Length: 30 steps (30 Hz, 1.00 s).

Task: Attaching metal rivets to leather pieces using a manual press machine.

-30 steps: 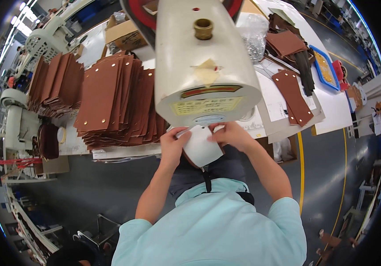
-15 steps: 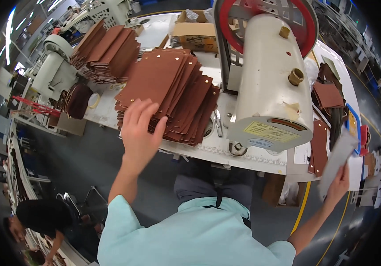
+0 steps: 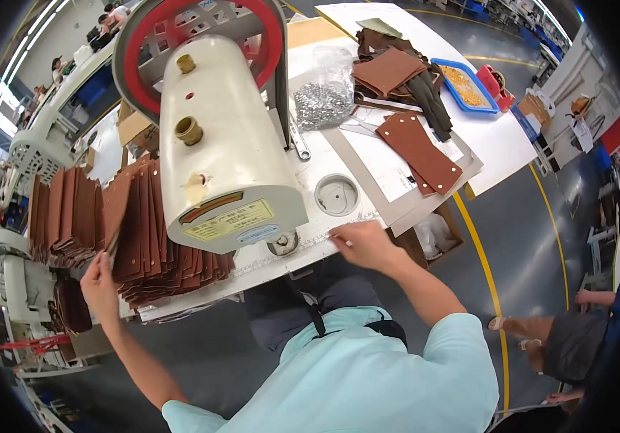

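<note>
Left hand has its thumb and fingers pinched on the lower edge of a brown panel, which leans up against the left side of a stack at the left of the frame. Right hand is curled over the front edge of the bench near the center, fingertips bunched; can't tell if something tiny is between them.

Biggest stuff first: that white bench runs across most of the upper half. Next is the cream machine, upper left of center, with its red-rimmed wheel behind. The casing hides what's under it, so no idea if a piece is seated there. Then the big stack of brown panels, and a smaller stack farther left. Couple of loose panels overlap at upper right, beside a clear bag of metal bits and a blue tray of gold bits. Smallest are the studs.

Progress-wise, I'd call it mid-batch: the loose pair have studs near their ends, so they look done, and the held one isn't clear of the pile yet. Can't count how many are left.
</note>
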### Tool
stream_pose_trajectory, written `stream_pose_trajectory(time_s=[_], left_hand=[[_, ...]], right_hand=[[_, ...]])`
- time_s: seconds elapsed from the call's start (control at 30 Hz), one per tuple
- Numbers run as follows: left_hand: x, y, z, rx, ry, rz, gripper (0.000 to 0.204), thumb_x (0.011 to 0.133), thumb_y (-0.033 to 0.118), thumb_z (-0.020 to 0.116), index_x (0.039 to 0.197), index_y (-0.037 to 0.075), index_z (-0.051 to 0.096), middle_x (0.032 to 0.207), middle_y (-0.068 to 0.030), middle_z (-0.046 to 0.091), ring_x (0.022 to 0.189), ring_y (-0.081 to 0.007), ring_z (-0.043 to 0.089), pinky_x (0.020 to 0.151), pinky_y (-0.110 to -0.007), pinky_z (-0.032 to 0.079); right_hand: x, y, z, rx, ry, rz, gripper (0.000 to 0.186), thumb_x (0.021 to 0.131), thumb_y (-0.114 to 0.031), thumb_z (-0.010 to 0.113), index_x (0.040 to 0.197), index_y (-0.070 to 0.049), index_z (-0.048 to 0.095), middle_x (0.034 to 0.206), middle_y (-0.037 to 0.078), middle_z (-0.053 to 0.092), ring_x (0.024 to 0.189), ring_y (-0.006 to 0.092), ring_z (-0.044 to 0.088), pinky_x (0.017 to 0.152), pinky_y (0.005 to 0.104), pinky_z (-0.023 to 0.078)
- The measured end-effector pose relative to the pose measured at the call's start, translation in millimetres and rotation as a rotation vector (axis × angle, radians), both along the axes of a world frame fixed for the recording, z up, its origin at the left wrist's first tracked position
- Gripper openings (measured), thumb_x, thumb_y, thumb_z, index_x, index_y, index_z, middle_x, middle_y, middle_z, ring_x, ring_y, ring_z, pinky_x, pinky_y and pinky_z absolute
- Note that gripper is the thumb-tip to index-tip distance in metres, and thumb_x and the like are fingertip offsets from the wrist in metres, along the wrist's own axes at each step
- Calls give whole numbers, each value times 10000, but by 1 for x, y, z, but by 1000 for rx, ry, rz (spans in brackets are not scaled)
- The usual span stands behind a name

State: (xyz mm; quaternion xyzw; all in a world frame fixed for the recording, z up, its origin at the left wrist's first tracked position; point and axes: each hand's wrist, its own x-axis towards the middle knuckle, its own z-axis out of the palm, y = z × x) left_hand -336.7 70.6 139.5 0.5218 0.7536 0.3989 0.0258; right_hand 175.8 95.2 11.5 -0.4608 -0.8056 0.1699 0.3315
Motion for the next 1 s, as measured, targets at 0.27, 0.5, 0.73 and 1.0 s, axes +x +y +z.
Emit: stream_pose_trajectory(time_s=[0.27,0.5,0.73,1.0], left_hand=[[-26,24,34,384,-376,89,314,981,287,603,925,-13,677,829,21,631,712,-58,515,659,-223,437],[-32,5,71,388,55,256,362,990,352,579,963,8,689,847,-46,683,738,-114,574,693,-280,478],[37,-121,119,415,524,160,372,977,301,601,1080,-48,678,963,-142,713,876,-212,660,821,-313,517],[153,-113,82,288,84,-205,180,813,133,650,791,-39,699,787,-147,712,740,-224,673,737,-297,518]], right_hand=[[-54,-15,9,52,9,280,85,838,-151,688,900,-93,683,674,64,628,638,263,648,562,379,526],[-65,-30,-12,-26,-95,382,109,864,-194,652,881,-87,666,689,66,638,646,269,650,563,394,518],[-76,-44,17,85,232,404,135,793,-115,729,917,-71,696,729,51,660,647,245,642,543,345,515],[-83,-53,82,187,633,444,223,722,7,738,941,-12,702,921,137,712,803,270,710,660,322,586]])
